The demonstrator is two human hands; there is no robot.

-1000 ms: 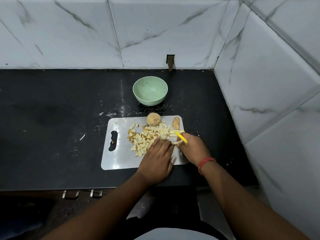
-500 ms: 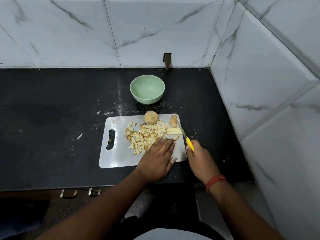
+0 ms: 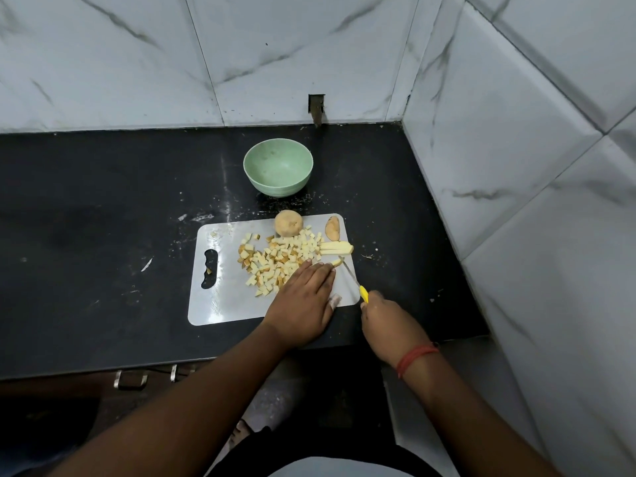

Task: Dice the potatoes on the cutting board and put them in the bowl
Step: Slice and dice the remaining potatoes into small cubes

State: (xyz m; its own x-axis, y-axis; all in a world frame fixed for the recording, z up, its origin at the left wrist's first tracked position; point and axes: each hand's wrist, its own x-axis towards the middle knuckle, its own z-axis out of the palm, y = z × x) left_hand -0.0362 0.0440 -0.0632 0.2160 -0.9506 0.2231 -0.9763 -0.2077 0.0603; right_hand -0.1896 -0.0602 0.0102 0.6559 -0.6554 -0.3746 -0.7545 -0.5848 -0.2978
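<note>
A white cutting board [image 3: 223,304] lies on the black counter. On it sit a pile of diced potato [image 3: 278,259], a whole potato [image 3: 288,223], a potato end piece [image 3: 332,228] and a few potato strips [image 3: 335,247]. My left hand [image 3: 303,302] rests flat on the board, fingers straight, touching the near edge of the dice. My right hand [image 3: 389,325] grips a yellow-handled knife [image 3: 352,278] off the board's right corner; its blade tip points at a small piece near the strips. A green bowl [image 3: 278,166], empty, stands behind the board.
Tiled walls close in the counter at the back and on the right. A dark wall fitting [image 3: 316,110] sits above the bowl. Crumbs and peel scraps [image 3: 147,264] lie on the counter left of the board. Metal drawer handles [image 3: 130,379] show under the counter edge.
My right hand has pulled the knife back from over the strips toward me and to the right, off the board's corner. My left hand has stayed flat on the board.
</note>
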